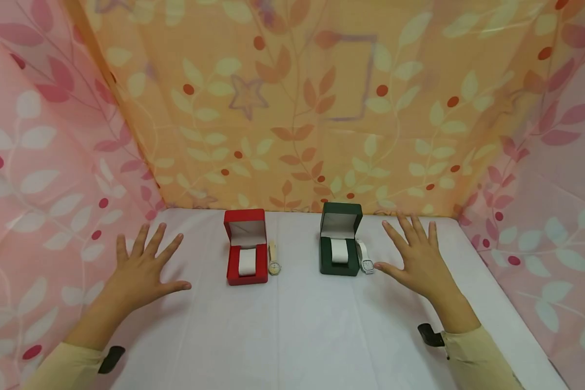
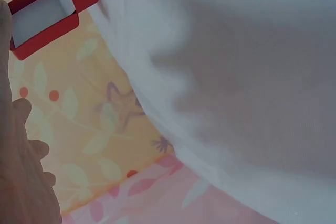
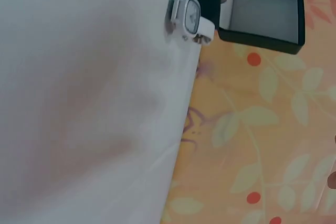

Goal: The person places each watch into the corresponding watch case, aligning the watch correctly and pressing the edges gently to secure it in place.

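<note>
A red watch box point(image 1: 246, 246) stands open on the white table point(image 1: 292, 325), with a white cushion inside; it also shows in the left wrist view point(image 2: 47, 11). A watch with a beige strap point(image 1: 273, 259) lies just right of it. A dark green box point(image 1: 340, 239) stands open further right, its lid seen again in the right wrist view point(image 3: 262, 9). A white watch point(image 1: 365, 257) point(image 3: 190, 18) lies beside it. My left hand point(image 1: 143, 268) lies flat with fingers spread, left of the red box. My right hand point(image 1: 416, 254) is spread flat right of the white watch. Neither holds anything.
Leaf-patterned cloth walls enclose the table: orange point(image 1: 292, 108) at the back, pink on the left point(image 1: 39, 162) and right point(image 1: 551, 179). Black wrist-camera mounts point(image 1: 430, 335) sit at both yellow sleeves.
</note>
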Tool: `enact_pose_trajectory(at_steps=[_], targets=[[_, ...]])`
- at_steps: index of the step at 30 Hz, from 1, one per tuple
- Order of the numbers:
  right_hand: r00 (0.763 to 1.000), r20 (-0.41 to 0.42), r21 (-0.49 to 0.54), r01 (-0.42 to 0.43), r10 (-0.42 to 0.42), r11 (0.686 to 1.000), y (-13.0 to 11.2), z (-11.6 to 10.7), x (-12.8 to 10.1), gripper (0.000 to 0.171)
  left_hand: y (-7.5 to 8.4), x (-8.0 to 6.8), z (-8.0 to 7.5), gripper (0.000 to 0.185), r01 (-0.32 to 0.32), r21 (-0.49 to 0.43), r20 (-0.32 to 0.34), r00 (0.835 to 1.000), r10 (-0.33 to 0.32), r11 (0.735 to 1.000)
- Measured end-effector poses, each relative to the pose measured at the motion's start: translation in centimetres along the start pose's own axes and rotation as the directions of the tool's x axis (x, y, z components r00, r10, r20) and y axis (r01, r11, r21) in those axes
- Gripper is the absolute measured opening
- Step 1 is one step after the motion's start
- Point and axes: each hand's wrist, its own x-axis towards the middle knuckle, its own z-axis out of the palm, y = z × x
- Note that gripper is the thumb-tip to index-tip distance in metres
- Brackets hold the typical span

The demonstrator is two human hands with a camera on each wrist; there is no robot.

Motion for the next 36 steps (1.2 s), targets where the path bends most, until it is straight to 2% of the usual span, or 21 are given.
enact_pose_trajectory(at_steps=[7, 18, 26, 36], targets=[[1.000, -0.002, 0.031, 0.029, -0.029, 0.999, -1.4, 0.2, 1.3, 0.107, 0.6, 0.4, 0.2, 0.120, -0.001, -0.005, 0.026, 1.000, 0.001, 1.000], [0.996, -0.024, 0.044, 0.091, -0.090, 0.995, -3.0, 0.8, 3.0, 0.106, 1.3, 1.0, 0.4, 0.119, -0.030, -0.034, -0.010, 1.000, 0.030, 0.999], [0.992, -0.031, 0.076, 0.124, -0.122, 0.989, -4.1, 1.5, 3.6, 0.102, 1.8, 1.2, 0.8, 0.119, -0.041, -0.108, -0.030, 0.999, 0.038, 0.993], [0.989, -0.036, 0.122, 0.145, -0.142, 0.982, -5.6, 2.2, 4.1, 0.101, 3.1, 2.1, 1.0, 0.121, -0.045, -0.198, -0.007, 0.999, 0.044, 0.979]])
